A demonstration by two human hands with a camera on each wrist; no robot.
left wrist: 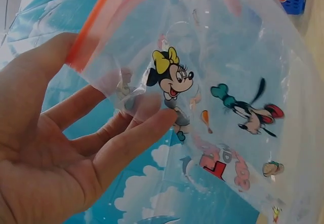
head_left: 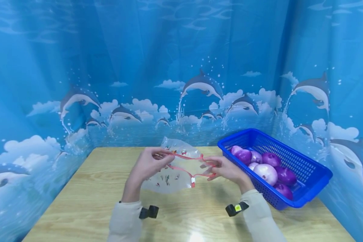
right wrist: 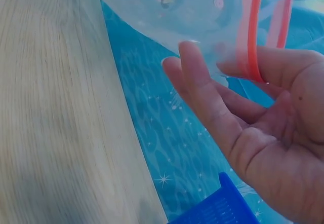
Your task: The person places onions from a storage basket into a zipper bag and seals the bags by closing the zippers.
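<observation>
- Well, nearest come two pale sleeves point(head_left: 125, 220), at about 7 and 5 o'clock from the clear plastic bag point(head_left: 172, 179), each cuff bearing a black wrist camera point(head_left: 152, 211).
- Beneath spreads the wood-grained surface point(head_left: 87, 191).
- The left hand point(head_left: 146, 166), at the bag's 9 o'clock, pinches the red-edged mouth, its other fingers fanned against plastic printed with cartoon figures.
- The right hand point(head_left: 228, 169), at 3 o'clock, has bent fingers holding the opposite end of the mouth, the two red edges parted between the hands.
- The bag is held over the middle of the surface, a white slider point(head_left: 193, 180) near the mouth's 5 o'clock; whether its lower panel touches down, I cannot tell.
- The step in hand looks like spreading that mouth, which already gapes. The next move seems to call for one hand propping the gap while the other comes free, lest the limp film collapse.
- Beyond the right hand, at 3 o'clock, a blue basket point(head_left: 290, 153) holds purple and pale onions point(head_left: 265, 174).
- Farthest, at 12 o'clock, hangs a dolphin-printed curtain point(head_left: 139, 60).
</observation>
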